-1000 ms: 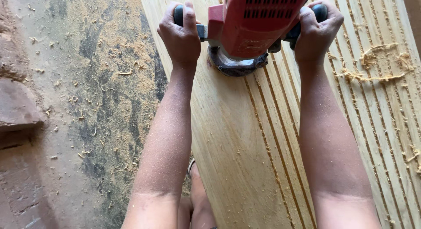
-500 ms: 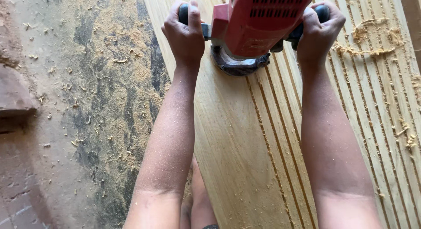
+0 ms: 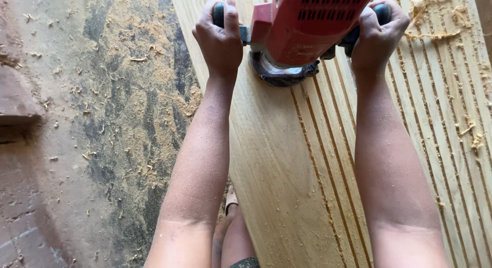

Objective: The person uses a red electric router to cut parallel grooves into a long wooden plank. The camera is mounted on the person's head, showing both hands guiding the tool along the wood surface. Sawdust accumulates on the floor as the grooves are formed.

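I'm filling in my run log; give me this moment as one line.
left hand: grips handle | right hand: grips handle | red router: on wooden board | grooves: parallel | sawdust: floor

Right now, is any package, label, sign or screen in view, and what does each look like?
None in view: only a red power tool with dark handles, held by the left hand and the right hand, on a pale grooved wooden board.

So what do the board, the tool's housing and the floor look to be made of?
Board: pale bare wood, visible grain, cut grooves, unvarnished. Housing: red, smooth with moulded vents, probably plastic. Floor: rough grey-brown, likely concrete or packed earth, strewn with sawdust.
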